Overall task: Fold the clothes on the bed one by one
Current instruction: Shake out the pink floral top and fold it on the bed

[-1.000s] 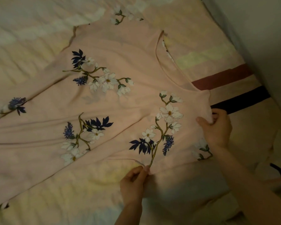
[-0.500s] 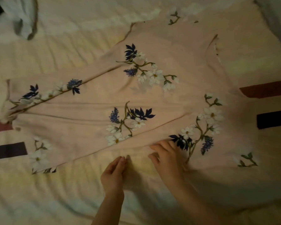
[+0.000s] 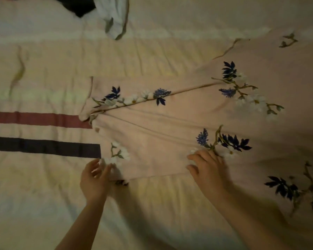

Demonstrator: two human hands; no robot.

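A pale pink garment [image 3: 170,123] printed with blue and white flowers lies spread flat on the bed, its hem toward the left and its upper part running off the right edge. My left hand [image 3: 95,179] is at the hem's near corner, with thumb and curled fingers pinching the fabric edge. My right hand [image 3: 209,168] lies flat on the garment's near side, fingers spread and pressing the cloth by a blue flower print. A long diagonal crease runs across the garment from the hem toward the upper right.
The cream bedspread [image 3: 43,195] has a maroon stripe [image 3: 34,119] and a dark navy stripe [image 3: 43,146] at the left. At the top edge lie a pale blue-white garment [image 3: 114,20] and a dark garment [image 3: 78,6].
The view has swung left from the neckline toward the hem. My left hand moved left to the hem corner, and my right hand slid from the shoulder down onto the lower part.
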